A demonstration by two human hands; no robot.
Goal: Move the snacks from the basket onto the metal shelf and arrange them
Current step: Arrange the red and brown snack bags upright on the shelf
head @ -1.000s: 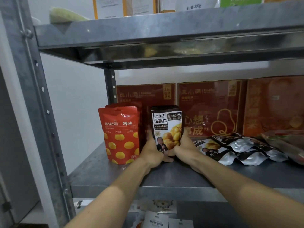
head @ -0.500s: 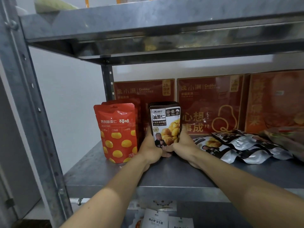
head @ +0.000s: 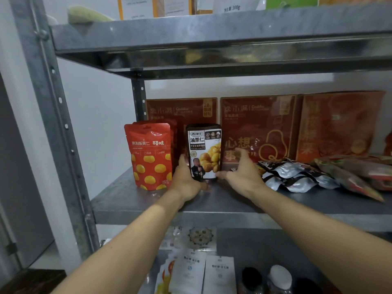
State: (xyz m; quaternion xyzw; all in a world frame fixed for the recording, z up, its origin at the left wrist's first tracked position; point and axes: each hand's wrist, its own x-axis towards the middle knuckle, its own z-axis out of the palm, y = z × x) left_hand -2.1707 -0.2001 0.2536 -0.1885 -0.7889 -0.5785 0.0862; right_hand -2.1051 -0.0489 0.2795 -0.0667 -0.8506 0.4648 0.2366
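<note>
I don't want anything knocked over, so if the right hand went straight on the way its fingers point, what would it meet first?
Probably the middle red box standing at the back. The right hand is open beside the black pouch, fingers aimed rearward past its right edge. Depth is unclear.

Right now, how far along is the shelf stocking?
Done: red pouches stand upright, left on the metal shelf. In hand: dark chestnut pouch upright beside them, left hand gripping its base, right hand open alongside. Left: silver packets and reddish packets lie heaped to the right. Basket not in view.
</note>
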